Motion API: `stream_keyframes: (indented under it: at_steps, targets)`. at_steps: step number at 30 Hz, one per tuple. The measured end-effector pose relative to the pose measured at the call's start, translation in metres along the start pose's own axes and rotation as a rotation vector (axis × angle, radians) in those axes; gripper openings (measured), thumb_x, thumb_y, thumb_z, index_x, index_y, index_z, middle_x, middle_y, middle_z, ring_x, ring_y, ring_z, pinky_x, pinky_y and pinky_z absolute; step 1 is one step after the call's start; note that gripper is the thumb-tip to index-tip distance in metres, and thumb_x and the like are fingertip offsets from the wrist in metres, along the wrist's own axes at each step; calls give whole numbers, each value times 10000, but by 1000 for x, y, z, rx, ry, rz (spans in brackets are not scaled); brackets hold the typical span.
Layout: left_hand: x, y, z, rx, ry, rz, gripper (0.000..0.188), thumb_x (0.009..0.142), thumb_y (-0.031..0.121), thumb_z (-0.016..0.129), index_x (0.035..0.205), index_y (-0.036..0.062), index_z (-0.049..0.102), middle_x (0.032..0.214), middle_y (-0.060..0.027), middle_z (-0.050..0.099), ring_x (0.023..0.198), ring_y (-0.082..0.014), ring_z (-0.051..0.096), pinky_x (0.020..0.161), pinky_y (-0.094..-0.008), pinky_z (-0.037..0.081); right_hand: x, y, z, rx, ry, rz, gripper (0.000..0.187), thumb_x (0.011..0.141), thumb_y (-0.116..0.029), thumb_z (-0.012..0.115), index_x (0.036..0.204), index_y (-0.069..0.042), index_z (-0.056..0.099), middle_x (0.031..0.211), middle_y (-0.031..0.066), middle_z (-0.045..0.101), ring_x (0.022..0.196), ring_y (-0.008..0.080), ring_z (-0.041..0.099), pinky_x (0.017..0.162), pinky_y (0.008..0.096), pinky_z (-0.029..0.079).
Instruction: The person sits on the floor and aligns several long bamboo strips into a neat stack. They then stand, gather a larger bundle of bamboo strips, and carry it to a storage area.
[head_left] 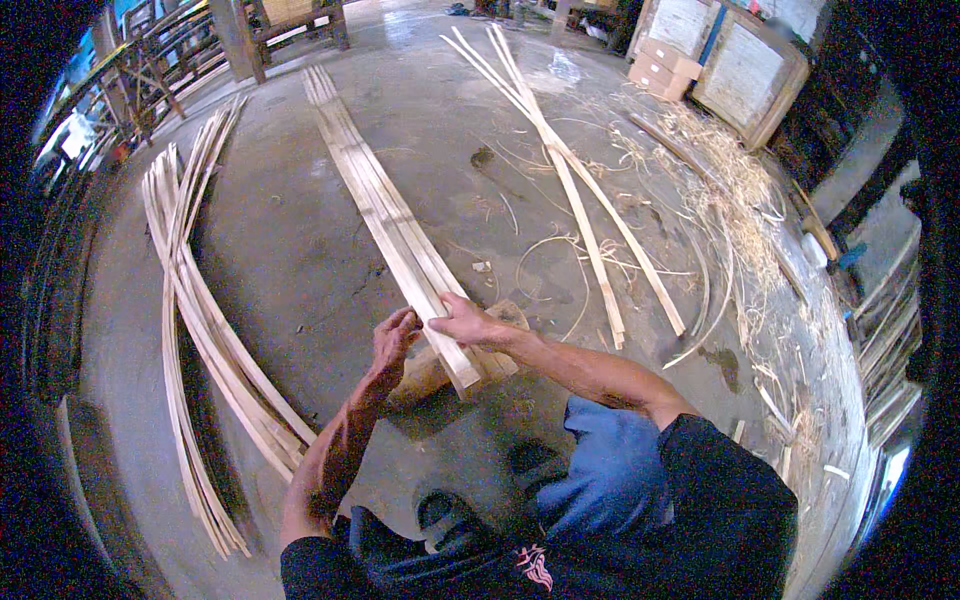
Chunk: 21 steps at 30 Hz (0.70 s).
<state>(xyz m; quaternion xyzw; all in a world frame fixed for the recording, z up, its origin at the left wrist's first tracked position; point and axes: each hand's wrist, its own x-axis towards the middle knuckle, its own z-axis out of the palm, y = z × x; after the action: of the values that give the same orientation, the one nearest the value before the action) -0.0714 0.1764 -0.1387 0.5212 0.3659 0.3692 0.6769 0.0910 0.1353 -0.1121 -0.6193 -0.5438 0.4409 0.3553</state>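
Note:
Long pale wooden or bamboo strips [385, 215] lie side by side in a bundle, running from far left of centre toward my feet. My right hand [462, 320] is closed over the near part of this bundle, with its thumb on top. At the bundle's left edge is my left hand [397, 338], its fingers curled together; whether a strip is pinched in them is hidden. Beneath the near ends sits a brownish block [415, 382], partly covered by the strips.
On the left, two bundles of strips [185, 265] cross each other. Several loose strips [575, 180] cross on the floor to the right. Curly shavings [735, 175] pile up along the right side, near cardboard boxes [662, 70] and a framed panel [745, 75].

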Motion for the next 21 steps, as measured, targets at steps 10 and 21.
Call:
stream_keyframes:
  at_steps: [10, 21]
  targets:
    - [-24, -13, 7, 810, -132, -25, 282, 741, 177, 562, 939, -22, 537, 845, -184, 594, 773, -295, 579, 690, -369, 449, -89, -10, -141, -259, 577, 54, 460, 774, -244, 603, 1158, -25, 474, 829, 91, 611, 680, 114, 541, 607, 257, 449]
    - [1, -34, -11, 139, -43, -299, 334, 705, 28, 559, 1026, -26, 485, 779, -145, 579, 650, -194, 572, 566, -332, 485, -188, 181, -318, -797, 678, 296, 436, 780, -316, 524, 1171, -128, 475, 972, 171, 584, 880, 307, 568, 763, 367, 433]
